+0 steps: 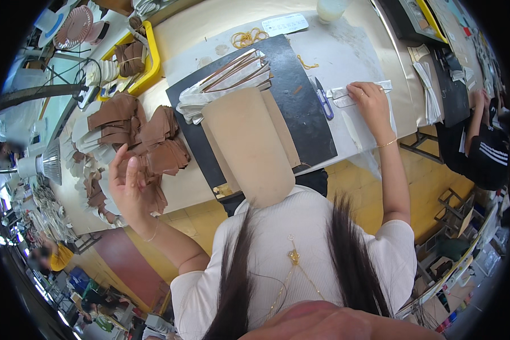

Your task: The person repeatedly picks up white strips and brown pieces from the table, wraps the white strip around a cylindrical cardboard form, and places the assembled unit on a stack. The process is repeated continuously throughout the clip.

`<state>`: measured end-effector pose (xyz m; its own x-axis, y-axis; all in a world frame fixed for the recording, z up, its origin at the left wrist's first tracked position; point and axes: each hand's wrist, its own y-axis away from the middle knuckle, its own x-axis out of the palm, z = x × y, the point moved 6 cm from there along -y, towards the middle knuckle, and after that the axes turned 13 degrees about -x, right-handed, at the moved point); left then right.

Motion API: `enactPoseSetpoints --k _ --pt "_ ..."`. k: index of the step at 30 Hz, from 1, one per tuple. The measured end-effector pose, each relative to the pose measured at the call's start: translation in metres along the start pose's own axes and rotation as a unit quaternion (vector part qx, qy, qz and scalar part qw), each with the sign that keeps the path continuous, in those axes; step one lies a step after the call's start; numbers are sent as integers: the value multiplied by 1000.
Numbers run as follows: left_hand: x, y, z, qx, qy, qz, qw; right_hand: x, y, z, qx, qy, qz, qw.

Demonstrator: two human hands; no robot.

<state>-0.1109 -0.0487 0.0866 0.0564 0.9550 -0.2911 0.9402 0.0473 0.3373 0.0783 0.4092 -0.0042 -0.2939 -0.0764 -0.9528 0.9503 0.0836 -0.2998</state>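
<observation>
My left hand (131, 187) is raised beside the piles of brown cut leather-like pieces (167, 150), thumb and fingers apart, with nothing seen in it. Over at the right, my right hand (372, 109) has its bent fingers closed on a flat white strip (340, 97) near the table's right part. A clear plastic sheet (360, 133) hangs below that hand. Between my arms a long beige panel with rounded ends (246, 144) lies over another beige piece, reaching from the black mat (309, 122) to my chest. Purple-handled thread snips (323, 101) lie left of the white strip.
A bundle of white and brown strips (232, 79) rests on the mat. Yellow rubber bands (249, 38) lie behind it. A yellow tray (150, 59) with brown bundles stands at the far left, near a lamp (42, 165). Another person's arm (477, 116) shows at the right.
</observation>
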Motion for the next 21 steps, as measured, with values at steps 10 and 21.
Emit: enactPoseSetpoints --k 10,21 --pt "34 15 -22 36 13 59 998 -3 -12 4 -33 -36 38 998" --pt "195 31 -87 292 -80 309 902 -46 -85 17 76 -474 -34 876"
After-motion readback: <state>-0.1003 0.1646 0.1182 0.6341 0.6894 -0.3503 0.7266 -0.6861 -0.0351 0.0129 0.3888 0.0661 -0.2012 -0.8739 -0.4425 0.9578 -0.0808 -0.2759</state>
